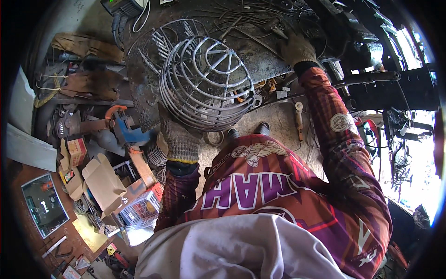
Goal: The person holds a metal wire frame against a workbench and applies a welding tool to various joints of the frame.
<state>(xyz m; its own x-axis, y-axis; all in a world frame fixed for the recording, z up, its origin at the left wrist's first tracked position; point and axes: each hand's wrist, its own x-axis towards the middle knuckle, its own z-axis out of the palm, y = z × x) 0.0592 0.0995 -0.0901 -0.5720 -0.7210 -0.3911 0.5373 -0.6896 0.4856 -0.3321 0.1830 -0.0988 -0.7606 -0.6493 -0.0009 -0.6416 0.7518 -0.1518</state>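
Note:
A round, dome-shaped cage of welded metal wire (pixel 206 79) rests at the front edge of a dark metal workbench (pixel 146 104), partly overhanging it. My left hand (pixel 181 137), in a grey knitted glove, grips the cage's near left side; its fingertips are hidden by the wires. My right hand (pixel 299 50), also gloved, reaches to the far right of the bench. It is beside a small metal tool (pixel 278 30) and thin rods, and its fingers are too dark to make out.
Loose wires and rods (pixel 246 23) litter the back of the bench. Left of me are a blue clamp-like tool (pixel 130 128), open cardboard boxes (pixel 103 179) and a white plastic crate (pixel 141 209). An orange-handled tool (pixel 299 123) lies on the floor (pixel 278 116).

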